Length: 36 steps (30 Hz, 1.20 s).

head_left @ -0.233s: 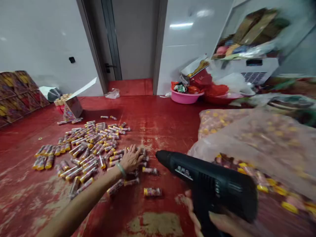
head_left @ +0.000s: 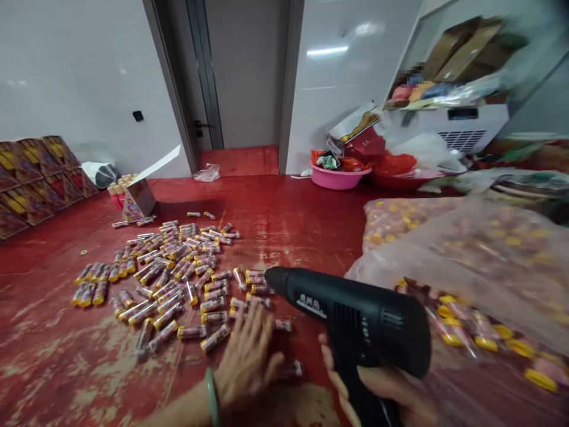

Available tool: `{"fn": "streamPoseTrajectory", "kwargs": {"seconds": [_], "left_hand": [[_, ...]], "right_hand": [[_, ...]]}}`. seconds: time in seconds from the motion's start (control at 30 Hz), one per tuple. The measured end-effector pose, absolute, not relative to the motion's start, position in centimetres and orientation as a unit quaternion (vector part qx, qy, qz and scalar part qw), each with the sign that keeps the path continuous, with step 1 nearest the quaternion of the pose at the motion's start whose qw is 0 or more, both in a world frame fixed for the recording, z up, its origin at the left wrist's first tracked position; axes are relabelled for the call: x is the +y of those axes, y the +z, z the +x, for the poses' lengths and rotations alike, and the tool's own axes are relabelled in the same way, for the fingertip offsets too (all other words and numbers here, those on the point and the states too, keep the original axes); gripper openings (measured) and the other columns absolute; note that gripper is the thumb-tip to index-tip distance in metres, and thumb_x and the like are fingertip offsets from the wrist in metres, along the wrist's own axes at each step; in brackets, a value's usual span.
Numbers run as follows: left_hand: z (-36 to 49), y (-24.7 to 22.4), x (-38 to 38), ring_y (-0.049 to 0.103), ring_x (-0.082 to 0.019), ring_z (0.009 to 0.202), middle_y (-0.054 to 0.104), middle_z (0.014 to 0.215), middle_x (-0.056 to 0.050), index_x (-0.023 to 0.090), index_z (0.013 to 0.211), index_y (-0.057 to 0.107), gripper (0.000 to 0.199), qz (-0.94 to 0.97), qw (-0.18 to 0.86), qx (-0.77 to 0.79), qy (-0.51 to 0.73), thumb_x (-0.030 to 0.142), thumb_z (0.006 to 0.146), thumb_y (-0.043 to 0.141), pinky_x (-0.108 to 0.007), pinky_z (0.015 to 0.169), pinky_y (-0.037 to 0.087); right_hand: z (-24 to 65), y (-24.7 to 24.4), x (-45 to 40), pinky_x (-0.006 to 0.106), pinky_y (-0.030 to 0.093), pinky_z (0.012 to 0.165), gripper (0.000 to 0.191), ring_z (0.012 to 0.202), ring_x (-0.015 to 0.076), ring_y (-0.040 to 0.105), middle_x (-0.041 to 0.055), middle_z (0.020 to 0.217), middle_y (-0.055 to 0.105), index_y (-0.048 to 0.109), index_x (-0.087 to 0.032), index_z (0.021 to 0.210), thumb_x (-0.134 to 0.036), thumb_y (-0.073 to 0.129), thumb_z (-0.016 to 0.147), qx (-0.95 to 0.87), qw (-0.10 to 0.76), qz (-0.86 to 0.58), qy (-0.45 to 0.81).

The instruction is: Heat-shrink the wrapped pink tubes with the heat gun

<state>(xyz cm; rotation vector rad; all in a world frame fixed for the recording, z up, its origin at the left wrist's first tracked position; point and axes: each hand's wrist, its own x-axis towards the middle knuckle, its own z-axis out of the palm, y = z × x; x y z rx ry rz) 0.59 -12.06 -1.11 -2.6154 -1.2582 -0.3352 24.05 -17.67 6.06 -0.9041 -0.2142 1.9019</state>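
My right hand (head_left: 382,385) is wrapped round the handle of a black heat gun (head_left: 355,314), whose nozzle points left over the small tubes. My left hand (head_left: 249,350), with a pale green bangle (head_left: 212,394) at its wrist, lies low over the red surface with fingers spread. It covers or touches several clear tubes with yellow caps, among them a tube (head_left: 283,325) by its fingertips; exact contact is hidden. Left of it spreads a loose heap of the same tubes (head_left: 178,255). Short rows of tubes (head_left: 214,302) lie just beyond the hand.
A big translucent bag (head_left: 444,261) of yellow-capped tubes lies at the right. A pink basin (head_left: 340,178) with wrappers stands by the wall. An open display box (head_left: 138,198) and stacked boxes (head_left: 40,178) stand at the left. A door (head_left: 244,71) is at the back.
My left hand has drawn back toward me, uncovering tubes that lay beneath it. The heat gun has shifted slightly left. The whole view has moved a little.
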Motion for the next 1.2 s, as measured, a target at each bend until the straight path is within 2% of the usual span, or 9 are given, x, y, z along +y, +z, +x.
{"fn": "streamPoseTrajectory", "kwargs": {"seconds": [0.13, 0.2, 0.33, 0.6, 0.73, 0.87, 0.97, 1.03, 1.2], "left_hand": [[2.9, -2.6, -16.0, 0.022, -0.033, 0.14, 0.03, 0.151, -0.013, 0.025, 0.146, 0.024, 0.063, -0.956, 0.103, -0.248, -0.114, 0.055, 0.092, 0.036, -0.057, 0.112, 0.017], [3.3, -3.1, -15.7, 0.02, -0.031, 0.141, 0.03, 0.151, -0.01, 0.024, 0.144, 0.029, 0.057, -0.955, 0.095, -0.257, -0.114, 0.049, 0.094, 0.038, -0.055, 0.114, 0.014], [1.5, -3.0, -13.6, 0.016, -0.029, 0.142, 0.031, 0.151, -0.01, 0.018, 0.141, 0.036, 0.049, -0.921, 0.082, -0.361, -0.118, 0.037, 0.095, 0.038, -0.053, 0.117, 0.009], [-4.2, -2.7, -12.8, 0.017, -0.03, 0.142, 0.03, 0.151, -0.009, 0.025, 0.141, 0.034, 0.046, -0.895, 0.1, -0.424, -0.1, 0.028, 0.095, 0.039, -0.06, 0.114, 0.018], [-5.2, -2.4, -13.1, 0.017, -0.028, 0.142, 0.028, 0.152, -0.011, 0.024, 0.145, 0.026, 0.055, -0.892, 0.125, -0.423, -0.099, 0.017, 0.093, 0.04, -0.055, 0.115, 0.021], [-6.2, -1.9, -14.0, 0.02, -0.029, 0.141, 0.03, 0.151, -0.01, 0.024, 0.146, 0.025, 0.053, -0.873, 0.147, -0.447, -0.126, 0.026, 0.095, 0.041, -0.056, 0.113, 0.023], [-6.9, -1.6, -14.6, 0.021, -0.029, 0.141, 0.032, 0.15, -0.01, 0.027, 0.146, 0.024, 0.053, -0.866, 0.152, -0.463, -0.112, 0.024, 0.095, 0.04, -0.055, 0.111, 0.03], [-7.3, -1.7, -14.7, 0.021, -0.029, 0.141, 0.034, 0.149, -0.011, 0.027, 0.146, 0.024, 0.053, -0.861, 0.156, -0.473, -0.103, 0.023, 0.096, 0.039, -0.055, 0.109, 0.032], [-7.4, -2.6, -14.5, 0.022, -0.029, 0.141, 0.036, 0.148, -0.009, 0.027, 0.147, 0.022, 0.053, -0.856, 0.136, -0.485, -0.114, 0.027, 0.097, 0.038, -0.056, 0.11, 0.03]], "right_hand": [[24.1, 6.4, -16.1, 0.024, 0.043, 0.041, 0.036, 0.053, 0.0168, 0.058, 0.0089, 0.083, 0.068, 0.073, -0.016, 0.096, -0.028, 0.078, 0.063, -0.171, 0.554, -0.379, 0.721], [23.5, 6.5, -16.2, 0.024, 0.045, 0.042, 0.035, 0.058, 0.0177, 0.06, 0.0095, 0.088, 0.069, 0.073, -0.017, 0.096, -0.025, 0.079, 0.062, -0.157, 0.537, -0.389, 0.732], [22.3, 6.3, -17.2, 0.021, 0.042, 0.04, 0.04, 0.055, 0.0146, 0.056, 0.0105, 0.083, 0.067, 0.073, -0.013, 0.099, -0.024, 0.077, 0.062, -0.136, 0.482, -0.382, 0.777], [21.4, 7.0, -14.2, 0.023, 0.048, 0.039, 0.03, 0.058, 0.0159, 0.055, 0.008, 0.08, 0.065, 0.072, -0.013, 0.092, -0.025, 0.074, 0.065, -0.194, 0.515, -0.36, 0.753], [18.8, 6.7, -12.5, 0.022, 0.047, 0.036, 0.031, 0.056, 0.0156, 0.055, 0.0091, 0.079, 0.064, 0.07, -0.009, 0.093, -0.024, 0.072, 0.065, -0.209, 0.443, -0.314, 0.813], [16.5, 6.3, -9.4, 0.022, 0.047, 0.036, 0.026, 0.053, 0.0146, 0.054, 0.0087, 0.077, 0.064, 0.068, -0.009, 0.091, -0.024, 0.067, 0.07, -0.249, 0.425, -0.285, 0.823], [15.3, 6.5, -6.9, 0.022, 0.047, 0.038, 0.021, 0.054, 0.0148, 0.055, 0.0082, 0.076, 0.064, 0.067, -0.011, 0.088, -0.024, 0.062, 0.072, -0.256, 0.449, -0.271, 0.813], [14.6, 6.6, -6.3, 0.022, 0.046, 0.038, 0.022, 0.055, 0.0149, 0.055, 0.009, 0.077, 0.065, 0.066, -0.011, 0.089, -0.025, 0.061, 0.072, -0.256, 0.429, -0.269, 0.823], [14.7, 6.7, -7.8, 0.022, 0.045, 0.036, 0.022, 0.053, 0.0145, 0.055, 0.009, 0.076, 0.064, 0.066, -0.01, 0.087, -0.024, 0.065, 0.07, -0.282, 0.38, -0.296, 0.83]]}}
